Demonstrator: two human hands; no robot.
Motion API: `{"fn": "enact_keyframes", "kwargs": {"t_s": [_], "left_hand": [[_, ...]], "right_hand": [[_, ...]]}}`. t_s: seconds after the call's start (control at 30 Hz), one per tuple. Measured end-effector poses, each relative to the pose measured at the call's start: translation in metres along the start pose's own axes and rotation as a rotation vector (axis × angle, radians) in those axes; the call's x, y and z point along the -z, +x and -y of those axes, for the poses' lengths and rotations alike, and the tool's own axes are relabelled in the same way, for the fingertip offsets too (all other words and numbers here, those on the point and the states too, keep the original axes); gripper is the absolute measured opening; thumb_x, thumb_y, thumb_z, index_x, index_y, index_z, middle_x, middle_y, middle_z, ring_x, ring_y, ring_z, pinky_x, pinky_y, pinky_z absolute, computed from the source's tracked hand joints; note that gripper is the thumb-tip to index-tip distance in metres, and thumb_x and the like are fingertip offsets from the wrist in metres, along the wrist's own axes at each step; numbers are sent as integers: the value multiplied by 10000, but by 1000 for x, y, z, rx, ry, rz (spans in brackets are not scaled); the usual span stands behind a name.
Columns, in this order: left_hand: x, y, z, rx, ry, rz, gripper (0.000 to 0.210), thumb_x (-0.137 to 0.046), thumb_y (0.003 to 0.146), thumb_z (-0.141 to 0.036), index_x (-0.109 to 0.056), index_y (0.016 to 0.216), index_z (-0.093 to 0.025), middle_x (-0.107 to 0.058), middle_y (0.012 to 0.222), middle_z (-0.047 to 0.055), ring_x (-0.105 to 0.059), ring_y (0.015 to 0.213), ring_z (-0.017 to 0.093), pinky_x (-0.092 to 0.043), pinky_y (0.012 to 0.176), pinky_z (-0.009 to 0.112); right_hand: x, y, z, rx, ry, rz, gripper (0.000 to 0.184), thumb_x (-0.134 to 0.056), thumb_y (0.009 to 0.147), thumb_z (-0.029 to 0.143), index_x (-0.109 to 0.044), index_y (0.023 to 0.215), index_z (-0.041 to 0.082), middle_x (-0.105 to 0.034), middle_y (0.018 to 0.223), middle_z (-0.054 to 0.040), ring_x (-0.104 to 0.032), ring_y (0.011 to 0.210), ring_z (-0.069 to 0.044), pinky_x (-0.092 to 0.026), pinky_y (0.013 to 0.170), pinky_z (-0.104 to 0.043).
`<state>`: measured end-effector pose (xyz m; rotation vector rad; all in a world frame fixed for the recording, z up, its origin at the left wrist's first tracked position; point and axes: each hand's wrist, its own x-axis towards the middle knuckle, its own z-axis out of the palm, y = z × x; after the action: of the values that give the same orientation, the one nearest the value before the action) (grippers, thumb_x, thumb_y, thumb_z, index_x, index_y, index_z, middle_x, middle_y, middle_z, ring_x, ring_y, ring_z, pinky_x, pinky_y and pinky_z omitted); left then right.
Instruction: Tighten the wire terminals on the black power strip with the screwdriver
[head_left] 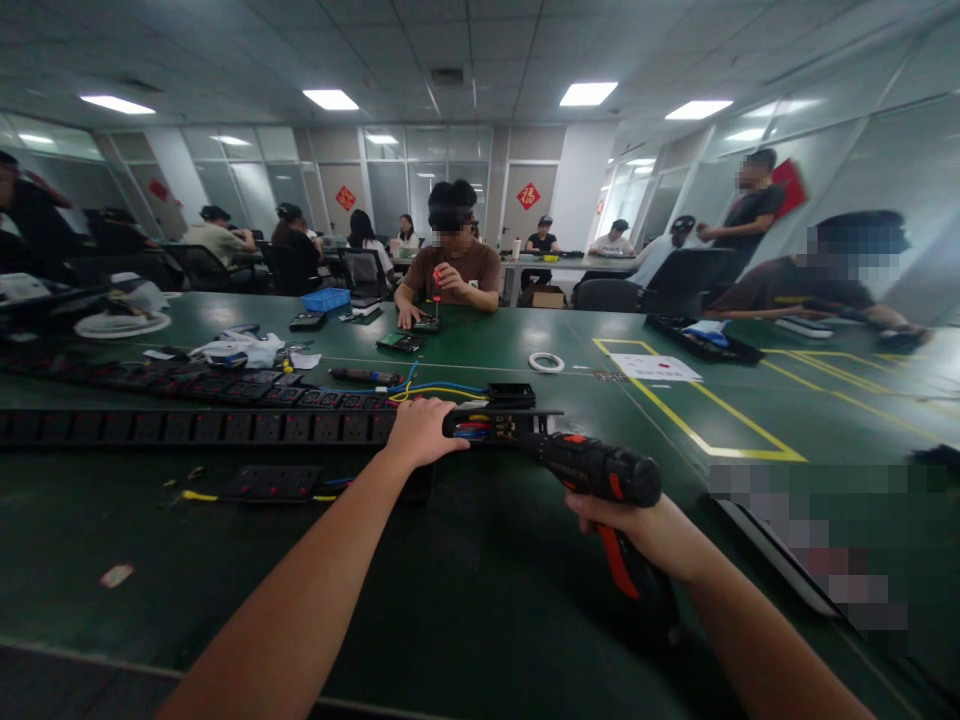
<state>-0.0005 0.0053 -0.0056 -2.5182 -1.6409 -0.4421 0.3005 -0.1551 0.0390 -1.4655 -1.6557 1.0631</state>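
A long black power strip (pixel 285 428) with a row of sockets lies across the green table. My left hand (pixel 421 430) is closed around it near its right end, where coloured wires (pixel 472 431) show in an opening. In my right hand (pixel 637 520) is a black and orange cordless drill (pixel 592 465), gripped by its handle. The drill's front end points left at the strip's open end, close to the terminals (pixel 507 428); whether the bit touches a screw is too small to tell. Just behind, a small black box-like part (pixel 511 394) sits beside blue and yellow wires (pixel 435 390).
A short socket piece (pixel 274 483) with wires lies in front of the strip. Behind are more socket strips (pixel 225 385), a dark screwdriver-like tool (pixel 366 377) and a white tape roll (pixel 546 362). Across the table a person (pixel 450 270) holds a red screwdriver (pixel 437 285). A paper (pixel 654 367) lies right.
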Motion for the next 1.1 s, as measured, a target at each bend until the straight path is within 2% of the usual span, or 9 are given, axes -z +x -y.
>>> {"fn": "enact_keyframes", "kwargs": {"t_s": [0.17,0.4,0.53,0.7,0.93,1.1], "left_hand": [[0,0,0,4,0,0,709,-692,801,-754,-649,1334,-289,-685,1338,99,-610,1224,354,-426,1010,468],[1,1,0,1,-1,13,712,-683,804,-756,-650,1333,-281,-681,1336,102,-604,1222,357,-427,1008,473],[0,1,1,3,-19,15,722,-683,805,-753,-644,1346,-278,-677,1339,108,-596,1234,368,-417,1019,492],[1,0,0,5,-21,13,719,-685,806,-750,-645,1343,-274,-671,1351,109,-593,1241,375,-415,1020,498],[1,0,-1,2,-14,10,720,-693,802,-751,-652,1332,-267,-684,1329,107,-604,1227,367,-419,1012,488],[0,1,0,2,-8,4,715,-689,799,-758,-650,1327,-278,-685,1336,104,-602,1228,359,-421,1008,476]], "right_hand": [[-1,0,1,10,68,4,325,-786,766,465,-727,902,175,-722,771,-44,-668,716,-235,-510,734,-376],[0,-1,4,-11,-15,-6,297,-771,762,479,-696,777,192,-658,647,-7,-611,635,-207,-475,652,-346],[0,0,6,1,-45,-20,306,-770,753,492,-711,852,209,-623,626,14,-596,627,-209,-482,635,-346],[0,0,6,16,-80,-25,310,-772,757,495,-741,883,214,-621,627,11,-625,694,-236,-511,690,-361],[-1,0,8,59,-90,-21,271,-768,770,476,-680,703,228,-614,638,3,-611,712,-236,-516,707,-371],[0,0,10,87,-100,-8,266,-762,788,462,-673,695,229,-638,682,-10,-635,788,-257,-527,767,-388]]}}
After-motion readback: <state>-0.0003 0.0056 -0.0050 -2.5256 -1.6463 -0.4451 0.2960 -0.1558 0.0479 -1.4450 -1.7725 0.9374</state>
